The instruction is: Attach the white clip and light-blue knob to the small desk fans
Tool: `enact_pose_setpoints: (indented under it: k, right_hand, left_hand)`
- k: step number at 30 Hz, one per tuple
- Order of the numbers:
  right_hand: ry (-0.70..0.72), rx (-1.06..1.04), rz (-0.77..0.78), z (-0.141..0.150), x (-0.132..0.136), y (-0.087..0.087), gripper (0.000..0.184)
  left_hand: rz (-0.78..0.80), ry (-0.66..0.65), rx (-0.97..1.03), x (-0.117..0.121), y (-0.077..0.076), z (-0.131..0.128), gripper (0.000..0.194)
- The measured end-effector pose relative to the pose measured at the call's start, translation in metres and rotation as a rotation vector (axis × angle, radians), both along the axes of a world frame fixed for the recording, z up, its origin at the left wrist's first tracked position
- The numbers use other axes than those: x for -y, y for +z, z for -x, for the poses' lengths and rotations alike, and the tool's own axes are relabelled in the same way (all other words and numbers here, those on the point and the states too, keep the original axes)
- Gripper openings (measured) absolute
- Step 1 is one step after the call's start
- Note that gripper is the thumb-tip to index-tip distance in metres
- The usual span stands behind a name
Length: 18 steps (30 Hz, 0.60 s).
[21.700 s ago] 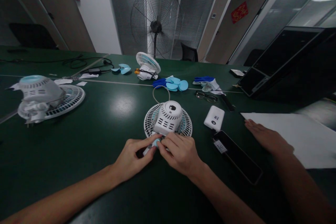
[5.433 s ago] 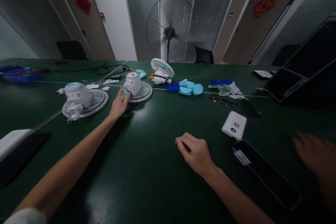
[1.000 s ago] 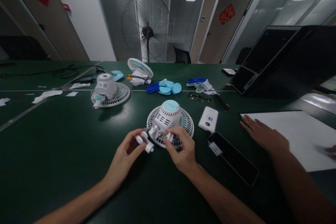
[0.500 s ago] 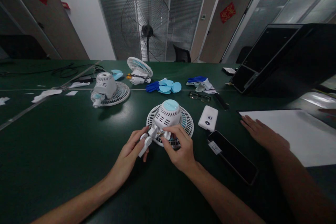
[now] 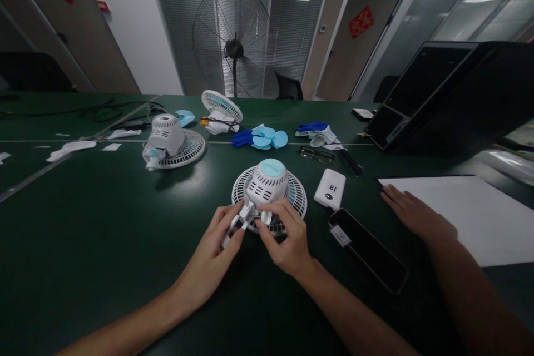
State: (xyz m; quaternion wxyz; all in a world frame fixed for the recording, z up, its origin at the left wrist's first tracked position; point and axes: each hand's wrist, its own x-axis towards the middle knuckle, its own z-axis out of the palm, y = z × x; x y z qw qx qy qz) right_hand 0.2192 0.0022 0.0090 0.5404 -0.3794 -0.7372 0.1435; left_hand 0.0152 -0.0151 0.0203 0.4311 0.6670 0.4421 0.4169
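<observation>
A small white fan with a light-blue cap lies grille-down on the dark green table in front of me. At its near side, my left hand is closed around a white plastic clip, with fingers and thumb covering much of it. My right hand pinches a small white knob between thumb and fingertips. A thin metal screw shows between the knob and the clip. Whether the screw sits inside the clip is too small to tell.
Two more fans stand farther back, with blue fan blades and gloves nearby. To the right lie glasses, a white power bank, a phone and a white board under another person's hand.
My left thumb and fingers have moved up and closed further over the white clip, which has turned and is now more covered. My right hand keeps its pinch in nearly the same place.
</observation>
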Motion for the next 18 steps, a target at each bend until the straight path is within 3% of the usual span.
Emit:
enact_pose_setpoints:
  k: [10, 18]
  right_hand:
    - [0.038, 0.063, -0.012, 0.004, 0.000, -0.001, 0.027]
    - [0.042, 0.093, -0.043, 0.004, -0.001, -0.006, 0.030]
  left_hand:
    - [0.188, 0.150, 0.296, -0.006, -0.009, -0.007, 0.041]
    - [0.149, 0.207, 0.291, -0.014, -0.011, -0.019, 0.038]
